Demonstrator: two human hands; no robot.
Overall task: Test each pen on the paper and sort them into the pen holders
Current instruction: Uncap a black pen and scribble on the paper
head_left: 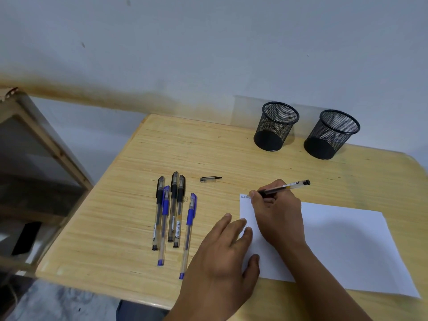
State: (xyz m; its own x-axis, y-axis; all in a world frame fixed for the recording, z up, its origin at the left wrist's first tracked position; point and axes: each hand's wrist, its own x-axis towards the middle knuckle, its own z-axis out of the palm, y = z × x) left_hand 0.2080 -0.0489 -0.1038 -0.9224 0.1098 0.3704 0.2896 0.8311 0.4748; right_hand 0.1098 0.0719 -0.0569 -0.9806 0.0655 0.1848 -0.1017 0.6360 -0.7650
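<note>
My right hand grips an uncapped black pen with its tip on the top left corner of the white paper, where a small scribble shows. My left hand lies flat with straight fingers pressing the paper's left edge. The pen's black cap lies on the table behind the hands. Several capped pens, black and blue, lie side by side to the left. Two black mesh pen holders stand at the back right, both with nothing inside.
The wooden table ends at its left and near edges. A wooden-framed shelf stands to the left, below table height. A grey wall runs behind the holders.
</note>
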